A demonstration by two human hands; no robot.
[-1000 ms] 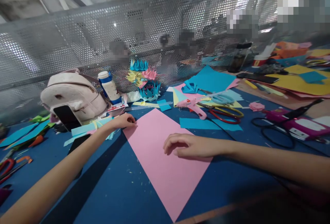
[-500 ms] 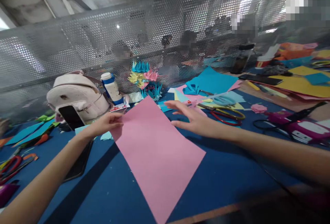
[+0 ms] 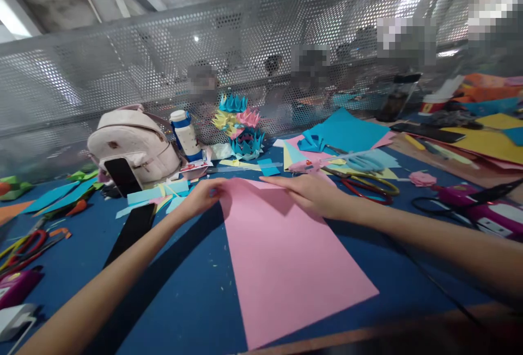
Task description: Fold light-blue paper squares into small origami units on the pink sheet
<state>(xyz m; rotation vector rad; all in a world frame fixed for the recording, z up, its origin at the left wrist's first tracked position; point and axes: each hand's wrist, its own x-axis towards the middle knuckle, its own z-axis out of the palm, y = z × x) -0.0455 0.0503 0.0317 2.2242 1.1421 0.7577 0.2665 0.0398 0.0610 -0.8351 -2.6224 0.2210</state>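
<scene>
A pink sheet of paper [image 3: 292, 268] lies over the blue table top, its near edge close to the table's front. My left hand [image 3: 206, 196] pinches the sheet's far left corner. At the far right side, my right hand [image 3: 312, 194] has its fingers on the paper, gripping the edge; the thumb is partly hidden. Between the hands the far edge bends up slightly and casts a shadow on the sheet. Just beyond my right hand lie a pink glue gun [image 3: 306, 165] and scissors with red and yellow handles [image 3: 368, 186].
A white backpack [image 3: 131, 140], a bottle [image 3: 186, 136] and folded paper flowers [image 3: 247, 142] stand along the perforated metal screen [image 3: 155, 66]. Black phone [image 3: 133, 230] and paper strips lie left. Blue paper sheets [image 3: 351, 129] and a purple device [image 3: 478, 210] are on the right.
The pink sheet has turned and lowered toward the table, its far edge now between both hands. My right hand has moved from hovering beside the sheet to taking hold of it.
</scene>
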